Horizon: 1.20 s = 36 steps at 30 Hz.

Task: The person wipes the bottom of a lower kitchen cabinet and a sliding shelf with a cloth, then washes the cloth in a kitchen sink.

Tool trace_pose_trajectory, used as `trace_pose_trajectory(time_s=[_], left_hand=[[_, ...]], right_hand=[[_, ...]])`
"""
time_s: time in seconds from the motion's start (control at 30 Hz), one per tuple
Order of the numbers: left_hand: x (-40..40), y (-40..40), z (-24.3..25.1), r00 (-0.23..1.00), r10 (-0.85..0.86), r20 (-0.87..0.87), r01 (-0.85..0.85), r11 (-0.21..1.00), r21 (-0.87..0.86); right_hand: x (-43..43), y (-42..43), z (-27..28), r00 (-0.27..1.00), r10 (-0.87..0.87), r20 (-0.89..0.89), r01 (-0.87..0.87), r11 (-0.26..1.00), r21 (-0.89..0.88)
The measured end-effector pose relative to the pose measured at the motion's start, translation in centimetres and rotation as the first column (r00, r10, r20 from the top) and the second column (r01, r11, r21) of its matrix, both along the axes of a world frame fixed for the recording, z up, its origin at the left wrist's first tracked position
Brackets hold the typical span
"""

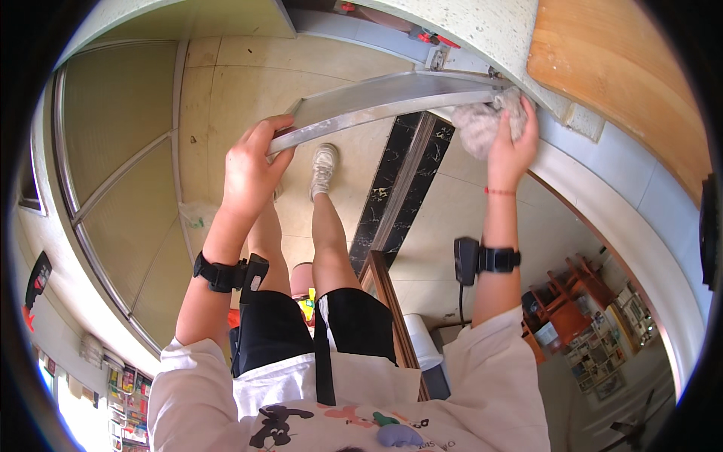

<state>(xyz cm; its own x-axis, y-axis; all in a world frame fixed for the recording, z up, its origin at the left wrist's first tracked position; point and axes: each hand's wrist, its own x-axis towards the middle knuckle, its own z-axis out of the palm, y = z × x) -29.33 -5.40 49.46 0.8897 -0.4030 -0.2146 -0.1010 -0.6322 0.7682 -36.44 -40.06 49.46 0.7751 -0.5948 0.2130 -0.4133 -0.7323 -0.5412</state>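
Observation:
A metal-framed cabinet door (pixel 390 95) hangs swung out from under the stone counter (pixel 480 25). My left hand (pixel 254 161) grips its free end, thumb below and fingers over the frame. At the hinge end, my right hand (pixel 514 138) holds a crumpled greyish cloth (pixel 474 127) against the top edge of the frame. Part of the cloth bulges out below the door edge. A metal hinge (pixel 436 58) shows on the cabinet side near the right hand.
A wooden board (pixel 615 73) lies on the counter at upper right. Closed cabinet doors (pixel 118 118) line the left side. Underfoot, a black marbled threshold strip (pixel 401 186) crosses the tiled floor. A brown wooden door edge (pixel 390 316) stands close by my leg.

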Motion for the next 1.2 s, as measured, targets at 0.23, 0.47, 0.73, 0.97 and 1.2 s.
trace_pose_trajectory(time_s=[0.23,0.47,0.73,0.97,1.2], left_hand=[[-2.4,0.4,-1.2,0.989,0.108,-0.105,-0.125,0.976,-0.176],[-2.8,0.1,-2.0,0.956,0.241,-0.167,-0.277,0.929,-0.244],[-1.2,1.4,-2.4,0.976,0.100,-0.194,-0.160,0.933,-0.323],[-2.0,3.7,-5.4,0.904,0.093,-0.417,-0.264,0.889,-0.373],[-2.8,2.7,-5.3,0.925,0.148,-0.350,-0.296,0.858,-0.419]], right_hand=[[1.3,2.3,-0.9,0.997,-0.059,0.052,0.052,0.991,0.125],[0.0,15.3,-1.0,0.968,0.205,0.147,-0.235,0.945,0.226],[0.7,26.8,1.0,0.916,0.398,0.051,-0.396,0.875,0.278],[0.0,24.3,-0.9,0.823,0.529,0.208,-0.569,0.770,0.290],[-0.4,10.8,0.0,0.966,0.242,0.087,-0.249,0.965,0.087]])
